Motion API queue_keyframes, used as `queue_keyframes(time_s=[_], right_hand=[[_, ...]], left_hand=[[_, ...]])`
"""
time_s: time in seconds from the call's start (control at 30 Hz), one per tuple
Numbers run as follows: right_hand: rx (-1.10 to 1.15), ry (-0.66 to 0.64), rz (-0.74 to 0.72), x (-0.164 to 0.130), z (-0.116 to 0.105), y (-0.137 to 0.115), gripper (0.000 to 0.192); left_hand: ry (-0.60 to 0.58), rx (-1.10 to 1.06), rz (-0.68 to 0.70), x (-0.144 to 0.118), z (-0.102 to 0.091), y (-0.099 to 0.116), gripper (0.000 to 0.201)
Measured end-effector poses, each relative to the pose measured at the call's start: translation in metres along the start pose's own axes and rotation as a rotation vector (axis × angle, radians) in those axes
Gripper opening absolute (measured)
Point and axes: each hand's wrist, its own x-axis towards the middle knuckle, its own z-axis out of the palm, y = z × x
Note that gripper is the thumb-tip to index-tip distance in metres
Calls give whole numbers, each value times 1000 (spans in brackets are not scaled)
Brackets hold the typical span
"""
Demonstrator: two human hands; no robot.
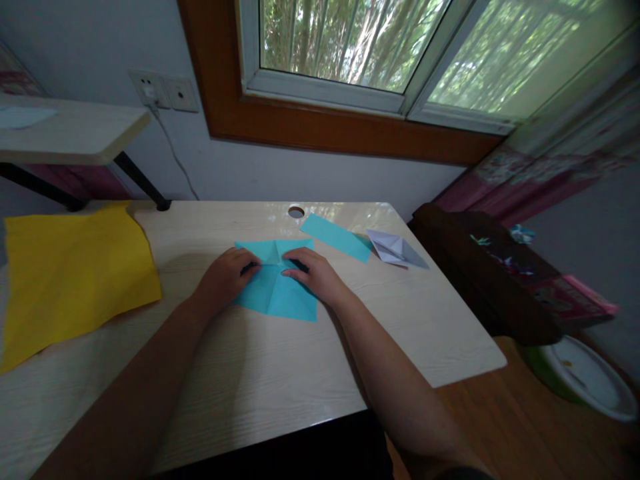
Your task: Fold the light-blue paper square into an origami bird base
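From the head view, your left hand (227,275) and right hand (314,272) press flat, fingers spread and holding nothing, on the folded blue paper (277,287) at the centre of the desk (300,360); yellow paper (70,273) lies left; a white folded paper (397,249) lies upper right.

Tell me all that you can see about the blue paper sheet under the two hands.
The blue paper sheet is thin, bright cyan and roughly square. It lies flat on the pale wooden table, near its middle. Creases run to a centre point, and the far corners look folded inward. The left hand presses on its left side, the right hand on its right, fingertips near the centre. It touches no other paper.
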Motion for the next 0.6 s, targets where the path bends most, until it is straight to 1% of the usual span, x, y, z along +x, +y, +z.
queue_keyframes(time_s=[0.17,0.4,0.5,0.6], right_hand=[[12,-19,-10,0,1,0,35],[25,-19,-21,-1,2,1,33],[34,-24,-20,-1,2,1,33],[24,-36,-10,-1,1,0,31]], left_hand=[[-16,76,54,0,0,4,20],[-32,199,84,-1,1,20,16],[-28,189,85,0,4,25,15],[-20,155,89,1,7,26,16]])
